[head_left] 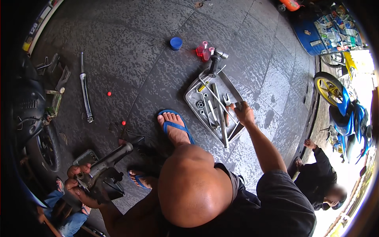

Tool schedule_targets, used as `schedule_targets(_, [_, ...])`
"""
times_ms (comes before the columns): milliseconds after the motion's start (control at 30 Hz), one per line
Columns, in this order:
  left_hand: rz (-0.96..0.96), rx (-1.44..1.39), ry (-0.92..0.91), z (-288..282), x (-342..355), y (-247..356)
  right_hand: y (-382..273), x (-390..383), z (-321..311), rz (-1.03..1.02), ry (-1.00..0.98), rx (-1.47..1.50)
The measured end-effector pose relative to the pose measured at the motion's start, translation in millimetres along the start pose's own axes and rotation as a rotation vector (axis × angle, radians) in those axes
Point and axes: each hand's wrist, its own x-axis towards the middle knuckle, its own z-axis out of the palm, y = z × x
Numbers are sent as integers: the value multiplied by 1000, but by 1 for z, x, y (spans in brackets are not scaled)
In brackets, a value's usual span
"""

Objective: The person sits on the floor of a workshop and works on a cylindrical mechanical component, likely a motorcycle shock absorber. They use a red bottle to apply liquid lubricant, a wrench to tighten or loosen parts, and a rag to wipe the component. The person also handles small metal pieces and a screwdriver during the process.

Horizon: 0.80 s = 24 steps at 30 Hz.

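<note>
My left hand [79, 179] is wrapped round a grey metal tube with a bracket [111, 159], which looks like a motorcycle fork part; its lower portion is lost in shadow. On the other side of my knee, my right hand [245, 114] reaches over the right rim of a grey metal tray [190, 94]. Its fingers are pinched together beside a pair of pliers [226, 117] with an orange handle; what they hold, if anything, is hidden. Wrenches [213, 112], a long metal bar [220, 114] and a yellow-handled tool [203, 86] lie in the tray. A black-handled hammer [215, 65] rests across its far corner.
Beyond the tray stand red-liquid containers [205, 51] and a blue round tub [176, 43]. A fork leg [85, 93] and small orange balls [109, 93] lie on the floor. Motorcycles [347, 110] line both sides. A person [318, 173] sits at right; another's jeans [73, 221] show at lower left.
</note>
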Motion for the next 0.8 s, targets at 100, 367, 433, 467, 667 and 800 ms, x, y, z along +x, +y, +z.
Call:
schedule_targets(100, [5,-35,-6,3,1,0,4,-5,5,14,8,-23])
schedule_targets(367, [-10,-23,7,5,2,2,14,-17,10,78,3,-51])
schedule_targets(433, [-8,-25,3,6,2,2,12,-20,8,99,-5,-49])
schedule_targets(467, [-5,-28,1,6,3,2,13,-21,7,98,0,-44])
schedule_targets(667, [-5,-73,-25,1,1,0,-10,-28,-9,84,-46,-158])
schedule_targets(800, [5,-73,-4,7,1,0,-29,-29,4,-198,467,-495])
